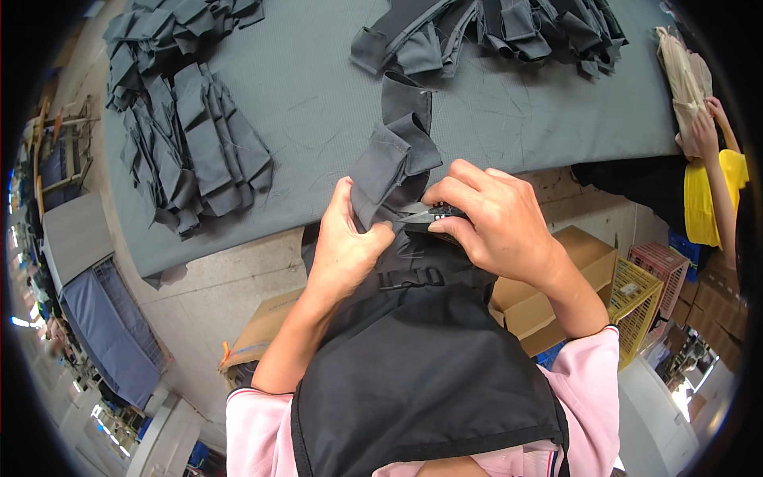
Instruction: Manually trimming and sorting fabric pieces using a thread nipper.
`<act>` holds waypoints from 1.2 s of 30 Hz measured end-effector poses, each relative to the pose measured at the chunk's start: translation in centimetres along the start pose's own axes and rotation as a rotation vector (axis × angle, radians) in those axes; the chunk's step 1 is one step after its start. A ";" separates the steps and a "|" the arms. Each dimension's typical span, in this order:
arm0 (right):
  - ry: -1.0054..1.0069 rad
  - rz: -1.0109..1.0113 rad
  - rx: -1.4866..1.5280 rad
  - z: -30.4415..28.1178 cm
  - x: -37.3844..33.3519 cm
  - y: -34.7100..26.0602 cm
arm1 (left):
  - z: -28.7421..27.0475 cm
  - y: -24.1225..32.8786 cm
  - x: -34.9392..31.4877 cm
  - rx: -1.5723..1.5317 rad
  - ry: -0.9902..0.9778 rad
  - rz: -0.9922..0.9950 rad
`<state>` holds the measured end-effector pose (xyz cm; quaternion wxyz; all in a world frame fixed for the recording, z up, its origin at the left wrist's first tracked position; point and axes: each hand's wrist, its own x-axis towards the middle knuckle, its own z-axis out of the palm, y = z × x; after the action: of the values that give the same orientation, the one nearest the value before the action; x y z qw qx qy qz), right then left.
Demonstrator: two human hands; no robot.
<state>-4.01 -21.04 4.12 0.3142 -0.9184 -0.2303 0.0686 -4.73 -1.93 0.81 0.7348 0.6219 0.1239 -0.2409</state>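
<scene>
Scissors (429, 215) meet a gray cloth strip (387, 159) at the desk's (318, 119) near edge.
The left hand (350, 242) pinches the strip, whose far end lies on the desk; the right hand (493, 219) grips the scissors, blades against the cloth. The step, seemingly snipping there, would go best with the cloth kept taut beside the cut, small bites of the tips, and the left thumb well clear of the blades. Counted: one pair of scissors; one length of cloth in hand, though whether it is several joined pieces cannot be told; two heaps of gray cloth, one sprawling at left (187, 131), one far right (497, 32), their pieces too overlapped to number.
</scene>
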 end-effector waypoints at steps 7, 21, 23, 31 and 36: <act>-0.024 -0.082 -0.023 -0.5 0.3 0.3 | 0.2 0.3 0.1 -0.016 -0.039 -0.034; 0.486 0.280 0.850 7.4 1.0 -2.6 | -1.6 -0.3 1.7 -0.402 -0.159 0.048; 0.433 0.356 0.896 7.3 -0.1 -2.9 | -2.1 -0.4 2.2 -0.591 -0.168 -0.041; 0.489 0.167 0.415 6.8 -2.0 -2.3 | -1.3 1.0 2.4 -0.678 -0.134 0.064; 0.483 0.085 0.282 5.9 -1.6 -2.5 | -1.4 0.6 2.1 -0.703 -0.191 0.060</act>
<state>-7.98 -16.80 0.92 0.4813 -0.8643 -0.0982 -0.1078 -2.42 -0.93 0.05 0.9186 0.3096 0.1117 -0.2188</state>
